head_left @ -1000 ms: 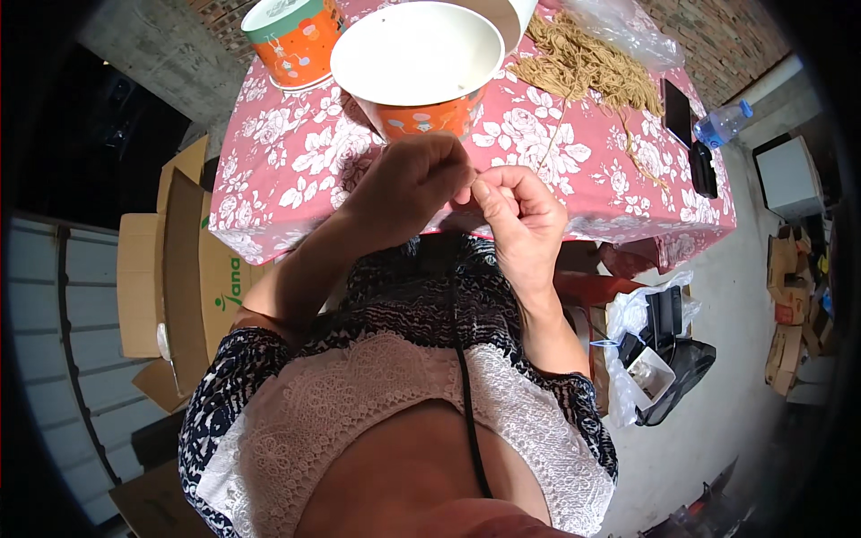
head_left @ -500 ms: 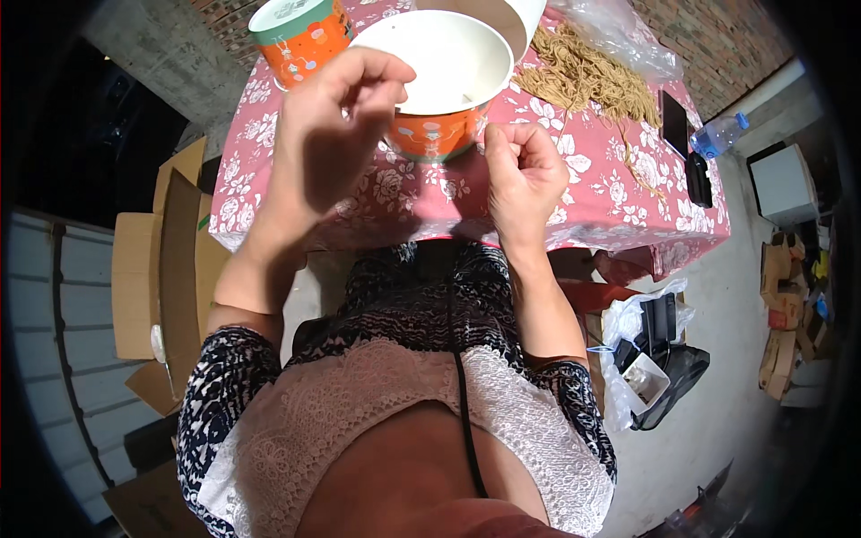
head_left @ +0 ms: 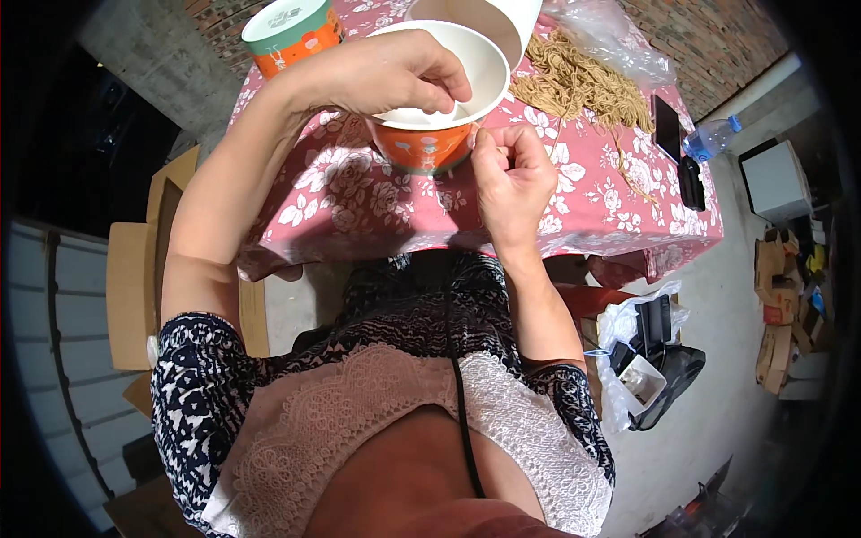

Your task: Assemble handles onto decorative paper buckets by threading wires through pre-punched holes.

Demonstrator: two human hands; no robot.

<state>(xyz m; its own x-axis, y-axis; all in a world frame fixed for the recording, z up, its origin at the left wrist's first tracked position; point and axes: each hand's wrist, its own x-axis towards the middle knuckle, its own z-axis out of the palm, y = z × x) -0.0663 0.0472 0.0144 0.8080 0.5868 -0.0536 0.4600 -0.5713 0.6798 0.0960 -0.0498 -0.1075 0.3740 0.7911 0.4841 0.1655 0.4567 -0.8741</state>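
An orange paper bucket with a white rim and a green base stands on the table, its white inside facing up. My left hand reaches over its opening from the left, fingers curled in and thumb bent toward them. Whatever lies between those fingertips is too small to make out. Close by the bucket's right front side is my right hand, closed, with thumb and index finger pinched together. What that pinch holds, if anything, does not show clearly.
A floral pink tablecloth covers the table. Behind stand an upside-down orange bucket and a white container on its side. To the right lie tan yarn, clear plastic, a phone, a black case and a bottle.
My left hand has swung right, from the bucket's left rim to over its opening, the forearm now slanting across. My right hand has shifted slightly left, nearer the bucket's side.
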